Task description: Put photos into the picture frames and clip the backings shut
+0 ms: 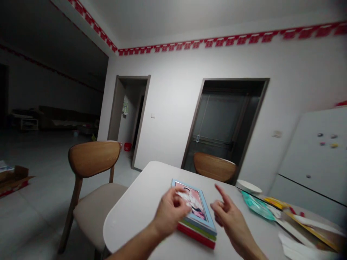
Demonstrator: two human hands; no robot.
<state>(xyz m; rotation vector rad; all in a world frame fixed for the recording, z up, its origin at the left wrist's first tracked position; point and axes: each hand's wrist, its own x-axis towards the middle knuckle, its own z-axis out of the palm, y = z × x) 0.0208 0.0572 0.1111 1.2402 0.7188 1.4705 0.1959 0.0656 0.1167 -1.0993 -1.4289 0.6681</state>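
Note:
A stack of picture frames lies on the white table [130, 206]. On top is a light blue picture frame [208, 213] with a picture of a figure in white on pink. Beneath it show the edges of a green frame [200, 230] and a red frame [196, 236]. My left hand [172, 206] is over the stack's left side, fingers curved, thumb and forefinger apart with nothing between them. Just right of the stack is my right hand [226, 209], its forefinger stretched out and the other fingers curled, holding nothing. Whether either hand touches the frames I cannot tell.
At the table's right are a white bowl [249, 186], a teal plastic packet [257, 206] and a pile of packaging [309, 227]. One wooden chair [94, 159] stands to the left, another chair [215, 166] at the far side. A white fridge [314, 159] is at the right.

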